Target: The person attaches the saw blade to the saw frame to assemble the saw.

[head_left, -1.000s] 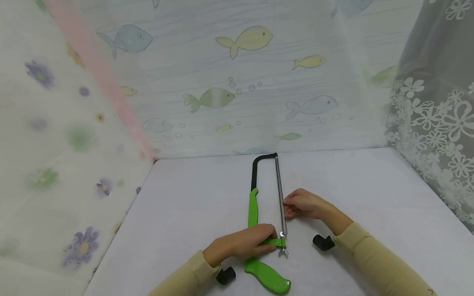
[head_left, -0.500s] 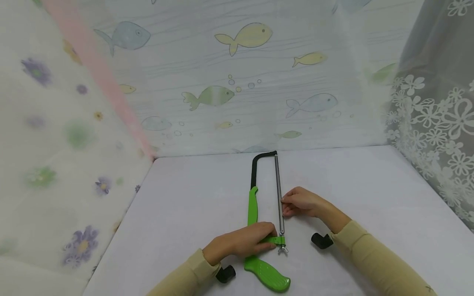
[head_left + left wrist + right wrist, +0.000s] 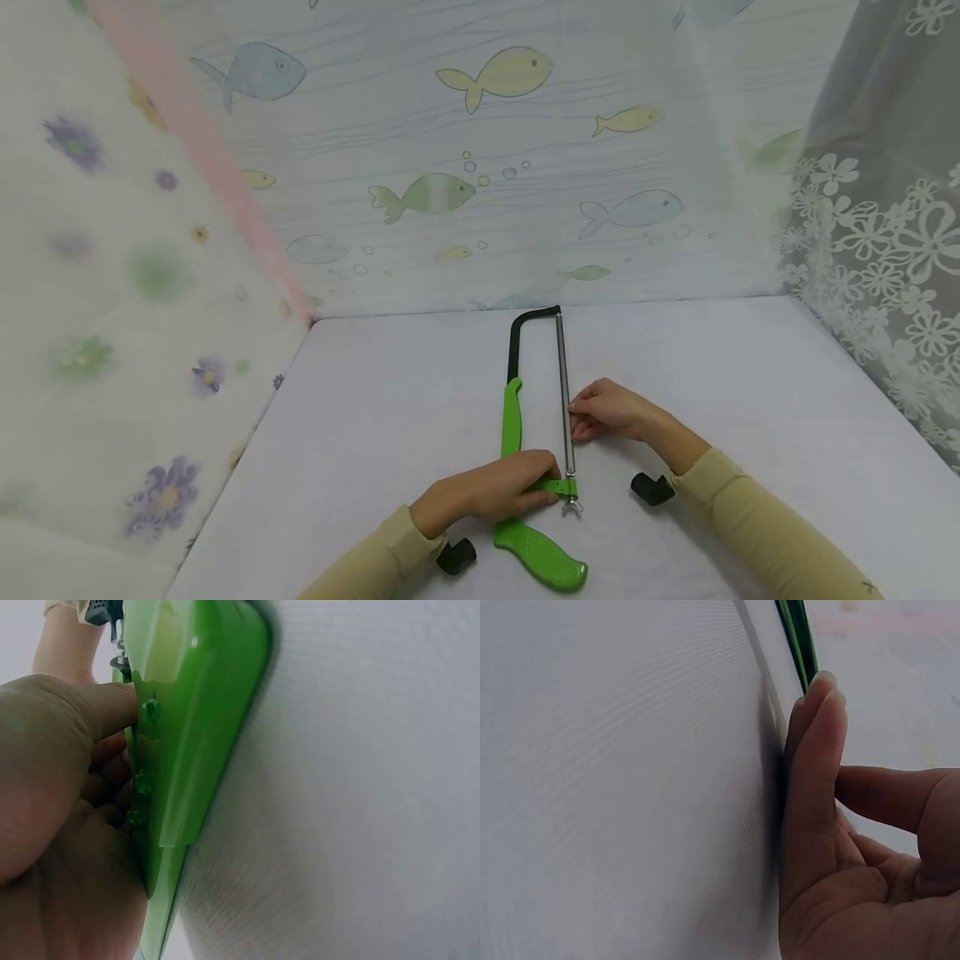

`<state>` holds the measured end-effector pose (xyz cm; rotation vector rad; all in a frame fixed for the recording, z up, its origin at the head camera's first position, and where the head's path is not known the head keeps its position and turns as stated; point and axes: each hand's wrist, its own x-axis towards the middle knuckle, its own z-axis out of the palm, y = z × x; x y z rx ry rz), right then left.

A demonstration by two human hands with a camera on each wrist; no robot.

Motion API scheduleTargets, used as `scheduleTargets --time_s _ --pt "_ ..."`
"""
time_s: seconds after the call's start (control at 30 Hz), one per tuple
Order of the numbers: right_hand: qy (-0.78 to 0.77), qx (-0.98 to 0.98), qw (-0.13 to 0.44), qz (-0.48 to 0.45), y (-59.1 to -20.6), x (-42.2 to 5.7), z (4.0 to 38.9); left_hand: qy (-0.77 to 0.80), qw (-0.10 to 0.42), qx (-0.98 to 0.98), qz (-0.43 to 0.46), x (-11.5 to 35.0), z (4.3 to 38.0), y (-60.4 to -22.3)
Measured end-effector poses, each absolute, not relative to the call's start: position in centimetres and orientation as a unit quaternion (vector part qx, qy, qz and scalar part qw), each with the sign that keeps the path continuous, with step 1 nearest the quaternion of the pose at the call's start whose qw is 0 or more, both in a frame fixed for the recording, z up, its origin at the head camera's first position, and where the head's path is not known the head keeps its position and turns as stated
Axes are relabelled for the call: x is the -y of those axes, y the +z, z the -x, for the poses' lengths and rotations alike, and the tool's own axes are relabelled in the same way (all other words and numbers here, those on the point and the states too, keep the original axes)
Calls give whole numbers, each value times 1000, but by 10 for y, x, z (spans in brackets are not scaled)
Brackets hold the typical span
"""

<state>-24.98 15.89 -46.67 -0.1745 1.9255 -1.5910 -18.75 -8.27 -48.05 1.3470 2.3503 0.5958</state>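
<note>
A hacksaw (image 3: pixel 512 421) with a green handle and a black front bow lies flat on the white table. My left hand (image 3: pixel 498 492) grips its green frame just above the handle, near the wing nut (image 3: pixel 572 506). In the left wrist view the thumb lies against the green frame (image 3: pixel 184 750). The thin grey hacksaw blade (image 3: pixel 563 367) runs along the right side, from the black tip to the green fitting. My right hand (image 3: pixel 611 412) pinches the blade around its middle. The right wrist view shows the fingers (image 3: pixel 817 750) close to the table, their contact with the blade hidden.
The table (image 3: pixel 390 392) is covered in white cloth. A fish-print curtain (image 3: pixel 450 125) hangs at the back, a flowered one (image 3: pixel 150 333) at left and a lace one (image 3: pixel 885 242) at right. Black wrist-worn pieces (image 3: pixel 652 489) sit below both cuffs.
My right hand has shifted slightly left, and the blade's near end has moved left with it, into line with the metal fitting. My left hand keeps its grip.
</note>
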Motion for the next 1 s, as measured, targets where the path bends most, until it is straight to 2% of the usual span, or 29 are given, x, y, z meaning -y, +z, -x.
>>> scheduleTargets --time_s 0.27,0.43,0.63,0.8,1.0 --pt "-498 -825 227 139 -462 -161 231 218 190 -831 -475 84 185 -481" --pt "-438 -855 198 195 -456 -166 212 222 190 -828 -478 85 184 -482" --pt "-438 -815 255 282 -451 -171 184 226 185 -825 -484 86 184 -483" --pt "-463 -769 307 315 -452 -172 168 229 186 -823 -485 85 186 -484" --pt "-481 -744 327 328 -457 -171 161 226 180 -822 -490 84 188 -483"
